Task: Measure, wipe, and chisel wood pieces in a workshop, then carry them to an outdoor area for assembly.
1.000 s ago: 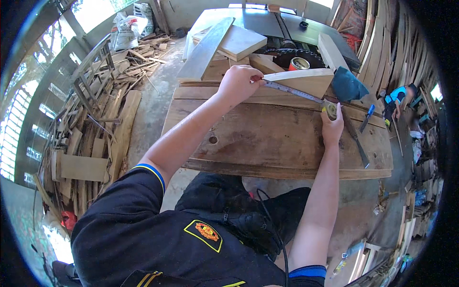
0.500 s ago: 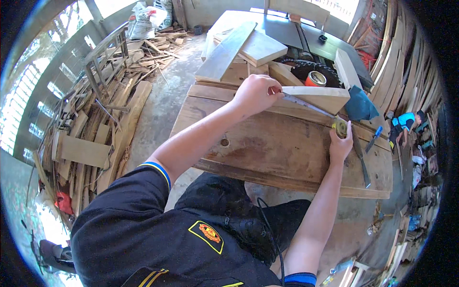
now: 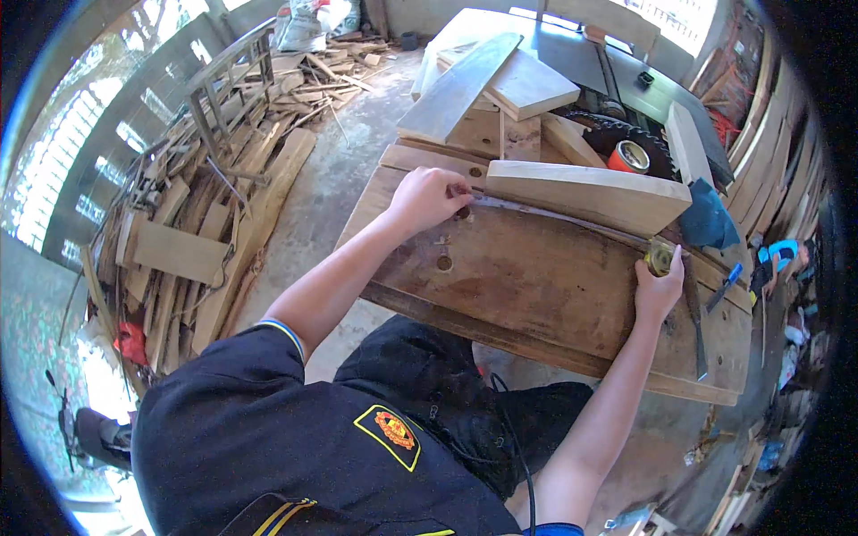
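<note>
My left hand (image 3: 427, 198) pinches the end of a metal tape blade (image 3: 554, 217) against the wooden workbench top (image 3: 536, 286). My right hand (image 3: 657, 288) grips the yellow tape measure case (image 3: 660, 257) at the bench's right side. The blade stretches between both hands, along the near edge of a pale wooden block (image 3: 594, 192) lying on the bench. Two round holes (image 3: 444, 263) show in the bench top just below my left hand.
Planks (image 3: 465, 85) and a board (image 3: 532, 85) lie stacked on a far table. An orange tin (image 3: 628, 158), a blue cloth (image 3: 706, 219), a blue-handled tool (image 3: 722, 288) and a long metal bar (image 3: 695, 322) sit at the right. Scrap wood (image 3: 197, 232) covers the floor to the left.
My left hand has slid left along the bench, drawing the tape blade out longer. My right hand stays on the case at the right. The view has shifted closer.
</note>
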A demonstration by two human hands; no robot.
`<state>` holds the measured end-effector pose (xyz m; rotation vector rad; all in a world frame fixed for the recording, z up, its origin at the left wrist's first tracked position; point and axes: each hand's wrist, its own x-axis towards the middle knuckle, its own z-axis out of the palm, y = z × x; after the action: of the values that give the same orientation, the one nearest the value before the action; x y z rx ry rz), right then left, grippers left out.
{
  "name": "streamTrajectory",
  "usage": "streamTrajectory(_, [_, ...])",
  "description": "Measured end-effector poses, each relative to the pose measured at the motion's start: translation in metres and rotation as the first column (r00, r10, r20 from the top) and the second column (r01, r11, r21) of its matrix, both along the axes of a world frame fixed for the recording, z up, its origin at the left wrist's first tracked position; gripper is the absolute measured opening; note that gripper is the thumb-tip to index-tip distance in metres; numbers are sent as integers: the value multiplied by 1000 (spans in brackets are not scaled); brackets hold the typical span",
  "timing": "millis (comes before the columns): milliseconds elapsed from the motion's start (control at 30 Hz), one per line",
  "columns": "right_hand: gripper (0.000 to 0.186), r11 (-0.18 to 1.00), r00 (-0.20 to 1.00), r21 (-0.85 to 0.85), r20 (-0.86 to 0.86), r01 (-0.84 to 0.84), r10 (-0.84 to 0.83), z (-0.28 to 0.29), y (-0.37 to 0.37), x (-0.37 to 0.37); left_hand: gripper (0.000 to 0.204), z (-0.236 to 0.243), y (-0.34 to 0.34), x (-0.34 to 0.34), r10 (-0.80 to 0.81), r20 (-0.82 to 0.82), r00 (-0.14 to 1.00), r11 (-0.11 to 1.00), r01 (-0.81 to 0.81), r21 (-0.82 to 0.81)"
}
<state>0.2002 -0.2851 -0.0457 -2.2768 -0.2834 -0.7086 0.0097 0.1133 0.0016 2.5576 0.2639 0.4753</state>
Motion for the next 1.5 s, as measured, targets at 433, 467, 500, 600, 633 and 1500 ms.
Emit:
streamTrajectory(433, [98,946,961,-263,-145,190,-234,4,9,-9,24,-14,-16,18,73,111,991,993,-62,-96])
streamTrajectory(467, [96,946,962,-272,-157,176,-224,6,10,-9,24,-17,-18,17,87,148,985,993,-73,-97])
streamTrajectory(500, [96,956,966,-247,-164,156,-200,6,11,-10,24,-18,-18,19,92,133,987,991,-78,-112])
streamTrajectory(600, [95,960,965,-237,-174,152,-196,9,12,-12,22,-22,-21,20,145,165,976,975,-113,-193])
streamTrajectory(633, [95,969,980,-216,-133,119,-150,10,12,-11,22,-23,-22,20,140,169,976,975,-106,-195])
streamTrajectory(1500, [84,973,978,-208,-159,101,-136,17,13,-4,22,-19,-42,40,235,111,966,969,-224,-101])
